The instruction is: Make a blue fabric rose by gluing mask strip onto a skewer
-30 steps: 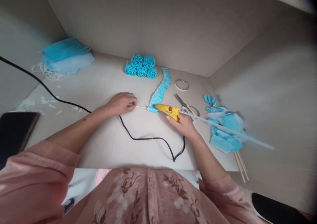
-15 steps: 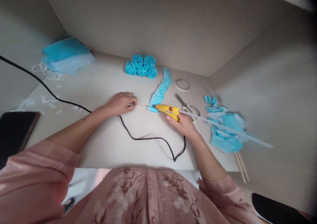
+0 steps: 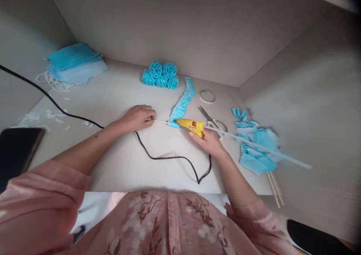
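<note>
Between the fingers of my left hand (image 3: 139, 117) is a thin pale wooden stick (image 3: 160, 122). The stick's right end meets the near end of a gathered light-blue strip (image 3: 182, 102), which runs away from me across the table. My right hand (image 3: 210, 140) is closed around a yellow glue gun (image 3: 191, 125). Its nozzle points left, at or just over the strip's near end; I cannot tell if it touches. A long translucent glue stick (image 3: 259, 146) sticks out of the gun's back towards the right.
Several rolled blue rosettes (image 3: 160, 75) are stacked at the back. Blue face masks (image 3: 76, 63) lie back left. Right of the strip are a tape roll (image 3: 207, 96), scissors (image 3: 211, 119), crumpled blue pieces (image 3: 258, 149) and wooden sticks (image 3: 275, 190). A black cord (image 3: 169, 157) loops across the front.
</note>
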